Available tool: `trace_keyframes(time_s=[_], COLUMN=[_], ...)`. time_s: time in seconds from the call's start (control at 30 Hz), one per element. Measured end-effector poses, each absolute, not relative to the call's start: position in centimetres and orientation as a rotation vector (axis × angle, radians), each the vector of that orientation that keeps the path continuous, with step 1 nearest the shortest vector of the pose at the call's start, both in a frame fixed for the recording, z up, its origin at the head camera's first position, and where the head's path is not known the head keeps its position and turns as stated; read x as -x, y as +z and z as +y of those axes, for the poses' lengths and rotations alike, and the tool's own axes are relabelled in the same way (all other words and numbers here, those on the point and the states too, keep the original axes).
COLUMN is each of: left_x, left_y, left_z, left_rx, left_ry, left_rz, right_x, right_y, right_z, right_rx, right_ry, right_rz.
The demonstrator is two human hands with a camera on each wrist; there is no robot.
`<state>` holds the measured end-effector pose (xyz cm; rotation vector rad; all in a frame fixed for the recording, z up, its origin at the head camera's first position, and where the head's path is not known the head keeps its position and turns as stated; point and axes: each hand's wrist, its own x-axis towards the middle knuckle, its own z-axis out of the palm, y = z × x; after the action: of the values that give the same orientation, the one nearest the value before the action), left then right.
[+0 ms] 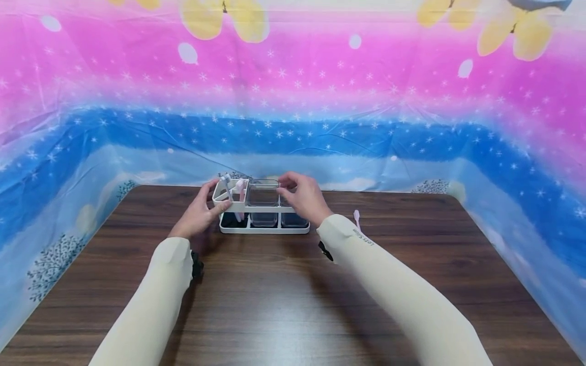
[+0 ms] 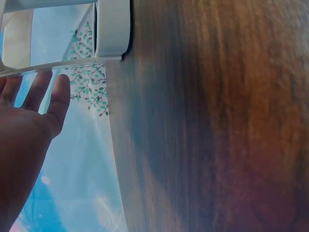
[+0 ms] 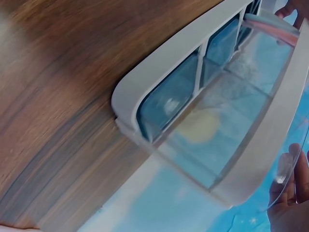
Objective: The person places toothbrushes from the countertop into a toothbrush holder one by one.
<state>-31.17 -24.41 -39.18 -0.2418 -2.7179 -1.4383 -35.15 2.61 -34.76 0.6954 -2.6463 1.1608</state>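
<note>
Near edge: cream sleeves (image 1: 139,300) come in from the bottom of the frame over the brown table (image 1: 265,315)

Left hand (image 1: 197,213), left of centre: grasping the left end of the white rack (image 1: 265,209), thumb on the front band, other fingers round the side; left wrist view shows fingertips at the edge

Right hand (image 1: 306,195), just right of centre: thumb and forefinger appear to pinch a clear cup (image 1: 263,197) by its rim; hand covers much of the right slot, so exact contact is hard to tell

Rack stands upright at frame centre, far half of the table; middle slot holds the clear cup, a second cup (image 1: 294,220) shows low in the right slot. In the right wrist view a clear edge sticks out past the white band, lower right, so the pinched cup is probably not fully seated

Left slot: grey toothbrush (image 1: 226,187) and pink toothbrush (image 1: 241,190), heads up. Loose toothbrush (image 1: 357,217) lies right of centre, partly behind the sleeve

Method, my judgement: left grip should brace the rack without tipping it; cup best guided straight, level, by the rim, light pinch, corners matched to the slot; a tilt could jam it or jog the brushes

Far: patterned cloth (image 1: 293,91) across the top of the frame
</note>
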Motion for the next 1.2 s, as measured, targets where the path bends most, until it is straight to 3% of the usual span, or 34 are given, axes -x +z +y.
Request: trace_keyframes(time_s=[1.2], left_x=[31.3], left_y=[-39.5], left_z=[-24.6], left_rx=[0.253], left_ry=[-1.434], left_rz=[-2.720], right_x=[36.4], right_y=[-35.2], right_z=[11.4], right_rx=[-0.588], right_ry=[1.089], right_rz=[-2.583])
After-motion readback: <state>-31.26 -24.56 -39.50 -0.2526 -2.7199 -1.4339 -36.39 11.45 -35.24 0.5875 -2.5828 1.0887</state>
